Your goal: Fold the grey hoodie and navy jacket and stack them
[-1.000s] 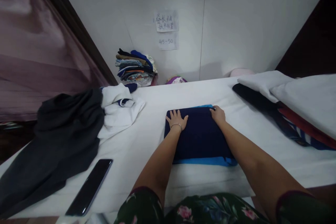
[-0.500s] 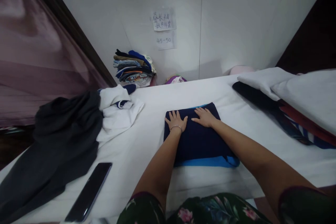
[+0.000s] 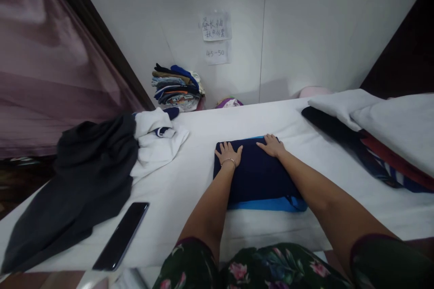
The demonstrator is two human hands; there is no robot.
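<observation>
Left hand (image 3: 228,153) and right hand (image 3: 271,146) open, fingers spread flat on a folded navy garment (image 3: 256,171), gripping nothing, black smartphone (image 3: 121,236) near left, dark cloth (image 3: 91,176) beside white shirt (image 3: 156,144), stacked clothes (image 3: 176,88) far against the wall

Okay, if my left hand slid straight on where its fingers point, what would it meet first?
Your left hand already rests on the navy garment; past that, across the white sheet, probably the purple bundle, though depth is unclear.

Matt navy cloth garment (image 3: 257,174), smooth glossy black phone (image 3: 121,236)
</observation>
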